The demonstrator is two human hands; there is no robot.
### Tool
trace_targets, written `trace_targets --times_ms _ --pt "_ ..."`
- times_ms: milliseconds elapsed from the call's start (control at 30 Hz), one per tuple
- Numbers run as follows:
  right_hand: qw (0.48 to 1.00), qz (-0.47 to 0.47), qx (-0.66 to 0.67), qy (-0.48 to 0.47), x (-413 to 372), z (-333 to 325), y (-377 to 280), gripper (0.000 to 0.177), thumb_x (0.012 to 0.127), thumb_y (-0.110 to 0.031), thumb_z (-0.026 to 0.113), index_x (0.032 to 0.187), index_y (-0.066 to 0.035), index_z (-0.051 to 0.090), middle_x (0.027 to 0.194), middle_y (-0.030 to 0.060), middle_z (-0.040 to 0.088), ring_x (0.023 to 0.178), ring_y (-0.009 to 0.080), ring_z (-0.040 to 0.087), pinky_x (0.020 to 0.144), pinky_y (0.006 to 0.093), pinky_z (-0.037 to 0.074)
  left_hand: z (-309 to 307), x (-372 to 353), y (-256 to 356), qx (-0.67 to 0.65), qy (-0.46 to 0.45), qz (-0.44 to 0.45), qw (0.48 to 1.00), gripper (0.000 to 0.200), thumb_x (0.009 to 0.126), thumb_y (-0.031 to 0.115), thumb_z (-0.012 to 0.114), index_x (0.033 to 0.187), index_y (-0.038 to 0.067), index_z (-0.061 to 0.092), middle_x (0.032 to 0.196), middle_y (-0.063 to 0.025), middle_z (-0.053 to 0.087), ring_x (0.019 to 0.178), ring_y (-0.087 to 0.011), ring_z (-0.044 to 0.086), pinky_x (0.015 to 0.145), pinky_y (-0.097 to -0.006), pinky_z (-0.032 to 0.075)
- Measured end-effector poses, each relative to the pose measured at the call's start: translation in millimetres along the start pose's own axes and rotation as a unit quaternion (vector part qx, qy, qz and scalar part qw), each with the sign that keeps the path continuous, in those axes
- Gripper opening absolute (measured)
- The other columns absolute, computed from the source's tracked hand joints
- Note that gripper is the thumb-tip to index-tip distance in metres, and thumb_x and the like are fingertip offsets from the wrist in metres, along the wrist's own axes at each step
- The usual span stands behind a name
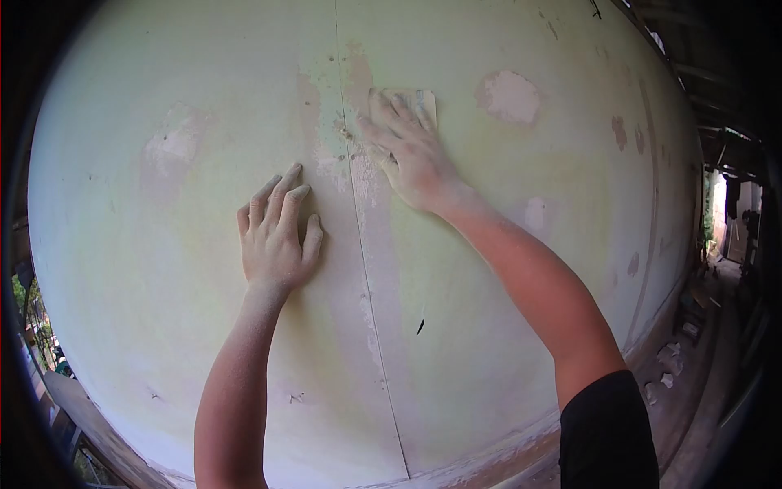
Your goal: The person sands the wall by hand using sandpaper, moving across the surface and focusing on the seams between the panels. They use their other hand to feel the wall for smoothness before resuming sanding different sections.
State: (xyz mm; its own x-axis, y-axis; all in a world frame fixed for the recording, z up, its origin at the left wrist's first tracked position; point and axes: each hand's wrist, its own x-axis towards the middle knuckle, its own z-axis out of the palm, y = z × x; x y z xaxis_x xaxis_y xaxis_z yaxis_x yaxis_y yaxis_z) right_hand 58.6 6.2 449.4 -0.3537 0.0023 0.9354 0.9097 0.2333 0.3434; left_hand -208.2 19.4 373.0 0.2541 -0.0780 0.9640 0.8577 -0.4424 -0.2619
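A sheet of sandpaper point(428, 101), its printed pale back outward, lies against the painted wall point(497, 326). My right hand point(414, 159) presses it there, fingers covering most of the sheet, just right of a vertical seam point(356, 224). Chipped paint and small screw holes surround the seam near that hand. Left of the seam and lower down, my left hand point(278, 244) rests its fingertips on the wall, fingers apart and holding nothing. Pale dust coats both hands.
Filler patches point(511, 96) and another pale patch point(175, 143) mark the wall on either side. A dark mark point(420, 327) shows below my right forearm. Debris point(669, 359) lies on the floor at the right, beside a passage leading to a bright doorway.
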Motion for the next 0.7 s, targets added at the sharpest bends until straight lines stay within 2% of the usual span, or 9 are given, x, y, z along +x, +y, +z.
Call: trace_targets --times_ms 33,167,233,300,433,500,567,633,700 --pt "0.998 -0.05 0.002 -0.029 -18 2 -7 0.051 0.112 -0.032 0.049 0.163 -0.029 0.048 0.176 0.0101 0.031 0.164 0.0314 0.022 0.134 0.0548 0.012 0 0 0 -0.002 -0.001 0.004 1.0 0.042 0.094 0.025 0.064 0.134 0.016 0.059 0.163 0.001 0.051 0.147 -0.0244 0.047 0.119 -0.0459 0.035" --pt "0.993 -0.052 -0.034 -0.098 -38 -17 5 0.052 0.114 -0.036 0.043 0.166 -0.032 0.043 0.177 0.0061 0.028 0.164 0.0285 0.022 0.135 0.0535 0.012 1 1 -1 0.004 0.002 0.007 1.0 0.042 0.094 0.024 0.064 0.134 0.015 0.06 0.163 0.0 0.051 0.146 -0.0252 0.047 0.119 -0.0461 0.035" --pt "0.994 0.034 -0.108 -0.011 -10 -19 33 0.053 0.115 -0.04 0.038 0.167 -0.032 0.039 0.179 0.003 0.025 0.165 0.0259 0.02 0.135 0.0527 0.011 0 -2 -1 0.008 -0.004 0.003 1.0 0.042 0.093 0.024 0.064 0.134 0.015 0.06 0.163 -0.0005 0.051 0.146 -0.0255 0.047 0.118 -0.0463 0.035" --pt "0.98 0.151 -0.123 0.035 30 -20 63 0.055 0.115 -0.044 0.033 0.169 -0.036 0.033 0.179 0.0019 0.022 0.165 0.0253 0.018 0.136 0.0527 0.007 1 -1 0 0.006 0.0 0.004 1.0 0.042 0.093 0.023 0.064 0.134 0.015 0.06 0.162 -0.001 0.052 0.145 -0.0266 0.048 0.118 -0.0466 0.035" --pt "0.96 0.216 -0.155 0.085 64 -4 74 0.056 0.115 -0.049 0.031 0.17 -0.039 0.028 0.18 0.0003 0.02 0.166 0.0245 0.016 0.136 0.0528 0.003 1 -2 2 0.002 0.007 0.012 1.0 0.044 0.091 0.018 0.065 0.134 0.013 0.059 0.161 -0.0026 0.053 0.144 -0.0297 0.048 0.117 -0.0474 0.035" --pt "0.979 0.088 -0.17 0.073 39 5 54 0.056 0.115 -0.05 0.034 0.17 -0.041 0.027 0.18 -0.001 0.019 0.166 0.024 0.015 0.136 0.0524 0.003 2 -2 1 0.011 0.008 0.014 1.0 0.044 0.091 0.019 0.066 0.134 0.013 0.059 0.161 -0.0026 0.053 0.144 -0.0294 0.048 0.117 -0.048 0.035" --pt "0.991 -0.012 -0.134 -0.023 -17 -6 11 0.057 0.114 -0.052 0.037 0.169 -0.041 0.029 0.18 -0.0027 0.019 0.166 0.0229 0.014 0.136 0.0519 0.003 1 -2 1 0.007 -0.005 0.011 1.0 0.046 0.091 0.019 0.066 0.136 0.013 0.058 0.162 -0.0028 0.051 0.145 -0.0295 0.047 0.117 -0.0482 0.034" --pt "0.986 -0.079 -0.1 -0.11 -70 -21 -7 0.057 0.113 -0.052 0.041 0.168 -0.041 0.033 0.18 -0.0043 0.02 0.166 0.0225 0.015 0.136 0.0519 0.004 0 -5 2 0.004 -0.013 -0.001 1.0 0.047 0.091 0.02 0.066 0.137 0.013 0.057 0.164 -0.003 0.049 0.147 -0.0296 0.045 0.118 -0.0485 0.034" --pt "0.978 -0.095 -0.107 -0.149 -96 -35 2 0.057 0.112 -0.051 0.043 0.167 -0.042 0.034 0.18 -0.005 0.02 0.166 0.0219 0.015 0.136 0.0517 0.005 0 -11 6 -0.015 -0.014 0.002 1.0 0.052 0.092 0.022 0.067 0.141 0.013 0.055 0.167 -0.0038 0.046 0.152 -0.0306 0.041 0.121 -0.0491 0.031"
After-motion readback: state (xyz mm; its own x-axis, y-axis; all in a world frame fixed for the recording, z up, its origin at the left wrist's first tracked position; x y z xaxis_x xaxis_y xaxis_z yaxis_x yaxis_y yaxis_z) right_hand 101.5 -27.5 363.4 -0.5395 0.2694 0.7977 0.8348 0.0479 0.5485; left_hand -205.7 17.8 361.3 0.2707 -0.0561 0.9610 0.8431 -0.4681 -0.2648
